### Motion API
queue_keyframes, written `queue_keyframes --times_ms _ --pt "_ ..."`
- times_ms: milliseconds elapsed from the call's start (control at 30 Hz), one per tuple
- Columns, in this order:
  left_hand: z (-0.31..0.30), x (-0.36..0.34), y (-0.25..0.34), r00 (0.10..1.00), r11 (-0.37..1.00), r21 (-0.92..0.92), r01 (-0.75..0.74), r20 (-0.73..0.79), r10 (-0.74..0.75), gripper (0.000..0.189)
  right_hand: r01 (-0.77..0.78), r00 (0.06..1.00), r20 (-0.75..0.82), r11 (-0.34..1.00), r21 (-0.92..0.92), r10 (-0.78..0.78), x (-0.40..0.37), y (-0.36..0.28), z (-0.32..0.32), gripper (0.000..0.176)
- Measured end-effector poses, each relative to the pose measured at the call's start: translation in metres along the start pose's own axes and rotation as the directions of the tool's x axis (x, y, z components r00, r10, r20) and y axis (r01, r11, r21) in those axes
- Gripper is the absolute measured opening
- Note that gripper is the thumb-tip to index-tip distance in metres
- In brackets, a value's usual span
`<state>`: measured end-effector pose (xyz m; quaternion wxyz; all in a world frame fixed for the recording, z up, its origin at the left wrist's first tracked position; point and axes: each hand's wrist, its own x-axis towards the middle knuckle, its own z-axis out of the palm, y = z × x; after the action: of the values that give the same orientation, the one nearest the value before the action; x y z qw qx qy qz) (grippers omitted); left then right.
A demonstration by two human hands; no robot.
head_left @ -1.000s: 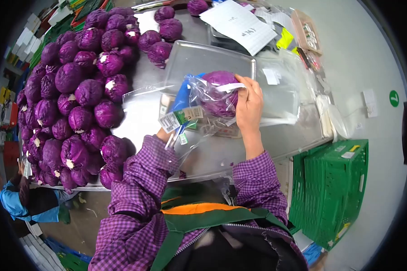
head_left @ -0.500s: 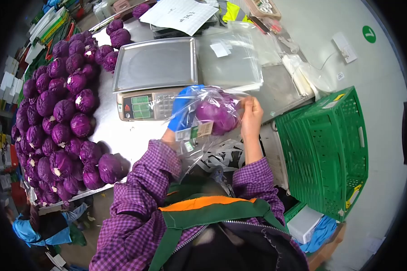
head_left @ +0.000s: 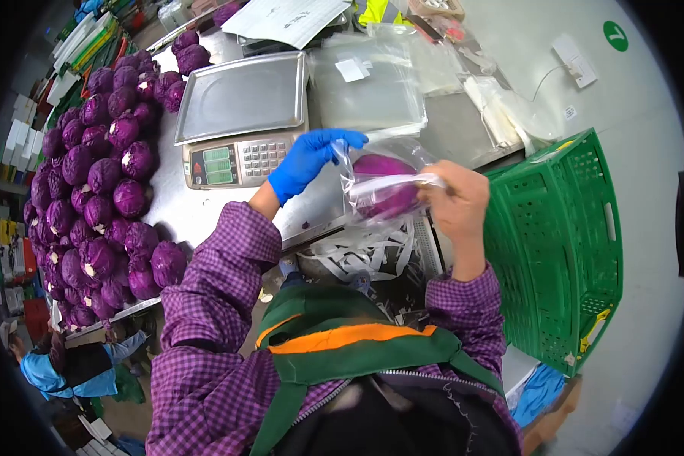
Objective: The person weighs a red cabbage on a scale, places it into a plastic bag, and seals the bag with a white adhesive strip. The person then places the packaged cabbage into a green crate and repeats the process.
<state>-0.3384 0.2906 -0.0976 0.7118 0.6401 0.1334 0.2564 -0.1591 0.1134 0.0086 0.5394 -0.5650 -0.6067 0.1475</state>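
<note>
A red cabbage (head_left: 384,169) sits inside a clear plastic bag (head_left: 351,191), held out past the table's front edge. My left hand (head_left: 305,163), in a blue glove, is closed with its fingertips on the bag's upper left side. On the other side my bare right hand (head_left: 462,199) is closed in a pinch on a white strip (head_left: 387,182) that stretches across the front of the bag. The fingertips of the right hand are partly hidden by the strip and film. Behind my left hand stands a weighing scale (head_left: 239,99) with a lit green display.
Many red cabbages (head_left: 106,178) are heaped on the table's left side. Flat clear bags (head_left: 368,91) lie right of the scale, with papers (head_left: 285,19) behind. Green crates (head_left: 551,243) stand on the right. White strips (head_left: 372,251) hang below. A person (head_left: 76,372) is at lower left.
My left hand has come out from behind the bag to its upper left side. A white strip now stretches from the bag to my right hand, which has moved right and nearer.
</note>
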Motion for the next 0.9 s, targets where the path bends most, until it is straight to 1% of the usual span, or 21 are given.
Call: queue_keyframes --times_ms 67,133,200,267,300,333,367,400,467,500,533,567,600,633,667,733,767,800,833,867,900 --pt "0.013 0.011 0.039 0.990 0.997 0.003 -0.079 -0.121 0.079 0.030 0.007 1.000 0.022 0.997 -0.082 -0.005 -0.006 0.000 -0.015 0.006" --pt "0.022 0.013 0.048 0.990 0.994 -0.034 -0.106 -0.097 0.102 0.029 0.005 0.994 0.109 0.992 -0.126 0.009 -0.020 0.009 -0.013 0.007" --pt "0.029 0.011 0.049 0.991 0.990 0.055 -0.128 0.038 0.126 0.025 -0.104 0.954 0.266 0.984 -0.148 0.141 -0.044 0.025 -0.008 0.012" --pt "0.038 -0.004 0.037 0.993 0.992 0.103 -0.078 0.100 0.067 0.019 -0.172 0.866 0.474 0.985 -0.025 0.163 -0.057 0.026 -0.003 0.027" --pt "0.046 -0.018 0.026 0.996 0.995 0.090 -0.032 0.088 0.024 0.019 -0.179 0.864 0.475 0.984 -0.021 0.167 -0.060 0.028 0.002 0.027" --pt "0.051 -0.029 0.014 0.997 0.997 0.077 0.009 0.072 -0.015 0.020 -0.073 0.966 0.240 0.991 -0.110 0.098 -0.059 0.031 0.008 0.036" --pt "0.047 -0.039 0.008 0.996 0.990 0.140 -0.019 0.089 0.006 0.022 0.004 1.000 -0.001 0.976 -0.220 -0.005 -0.063 0.033 0.015 0.045" --pt "0.046 -0.049 0.003 0.996 0.991 0.137 -0.008 0.085 -0.004 0.022 -0.004 1.000 0.002 0.977 -0.214 0.005 -0.074 0.040 0.028 0.045" --pt "0.056 -0.070 0.007 0.999 1.000 0.006 -0.031 -0.036 0.031 0.032 -0.222 0.975 -0.119 0.860 -0.460 0.188 -0.100 0.064 0.055 0.053" --pt "0.065 -0.081 0.003 0.994 0.988 -0.155 -0.009 -0.111 -0.008 0.048 -0.476 0.836 0.064 0.777 -0.412 0.545 -0.110 0.073 0.051 0.043" --pt "0.074 -0.089 -0.001 0.976 0.986 -0.163 -0.041 -0.218 0.005 0.063 -0.469 0.838 0.074 0.783 -0.408 0.540 -0.118 0.080 0.049 0.043" --pt "0.089 -0.095 -0.002 0.926 0.999 -0.036 -0.008 -0.377 -0.006 0.069 -0.491 0.840 0.049 0.795 -0.355 0.540 -0.127 0.084 0.049 0.038" --pt "0.107 -0.100 -0.003 0.852 0.996 0.077 0.053 -0.523 -0.005 0.075 -0.519 0.835 0.023 0.800 -0.302 0.550 -0.137 0.085 0.047 0.034" --pt "0.122 -0.101 -0.002 0.768 0.958 0.208 0.197 -0.641 -0.019 0.079 -0.532 0.831 0.031 0.810 -0.246 0.555 -0.137 0.076 0.041 0.028" --pt "0.121 -0.110 -0.019 0.761 0.959 0.201 0.202 -0.648 -0.025 0.079 -0.532 0.829 0.041 0.809 -0.250 0.558 -0.136 0.066 0.032 0.028" --pt "0.105 -0.135 -0.066 0.774 0.873 0.179 0.455 -0.565 -0.287 0.067 -0.563 0.799 0.080 0.788 -0.248 0.596 -0.136 0.051 0.019 0.027" --pt "0.102 -0.143 -0.063 0.767 0.872 0.176 0.456 -0.574 -0.285 0.067 -0.575 0.800 0.044 0.787 -0.224 0.598 -0.142 0.054 0.019 0.022" --pt "0.100 -0.154 -0.058 0.687 0.806 -0.240 0.541 -0.427 -0.588 0.050 -0.573 0.801 0.054 0.789 -0.221 0.596 -0.146 0.051 0.018 0.022" --pt "0.100 -0.162 -0.054 0.598 0.561 -0.589 0.581 -0.159 -0.786 0.036 -0.553 0.821 0.023 0.804 -0.219 0.571 -0.147 0.046 0.017 0.018" --pt "0.103 -0.168 -0.051 0.595 0.561 -0.592 0.578 -0.165 -0.787 0.036 -0.534 0.838 -0.009 0.816 -0.220 0.545 -0.148 0.041 0.015 0.014" --pt "0.108 -0.175 -0.049 0.563 0.512 -0.692 0.508 -0.184 -0.806 0.031 -0.620 0.784 0.023 0.785 -0.017 0.620 -0.150 0.039 0.013 0.013"
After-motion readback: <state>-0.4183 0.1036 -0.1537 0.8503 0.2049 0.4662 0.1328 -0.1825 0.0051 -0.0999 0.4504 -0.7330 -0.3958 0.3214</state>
